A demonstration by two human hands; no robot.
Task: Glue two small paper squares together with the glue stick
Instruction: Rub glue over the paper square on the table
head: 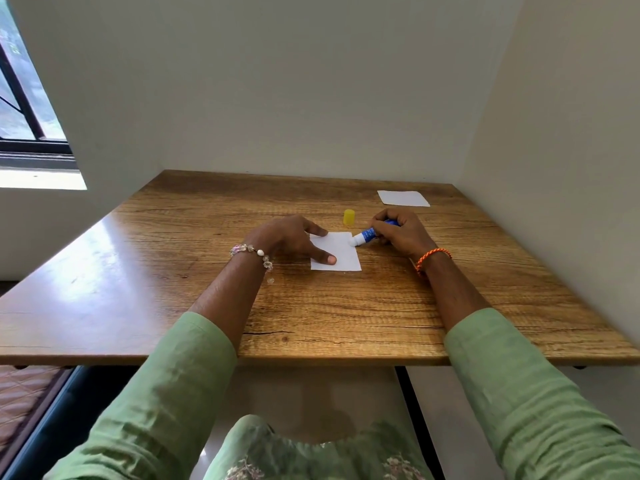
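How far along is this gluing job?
Done: the yellow cap is off, standing on the table. In hand: left hand presses the near paper square flat while right hand rubs the glue stick on it. Left: adding the second square.

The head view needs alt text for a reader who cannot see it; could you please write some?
A person's right hand grips an uncapped glue stick, its tip on the edge of a paper square that the left hand presses to a wooden table. The yellow cap stands just behind, and a second square lies at the far right.
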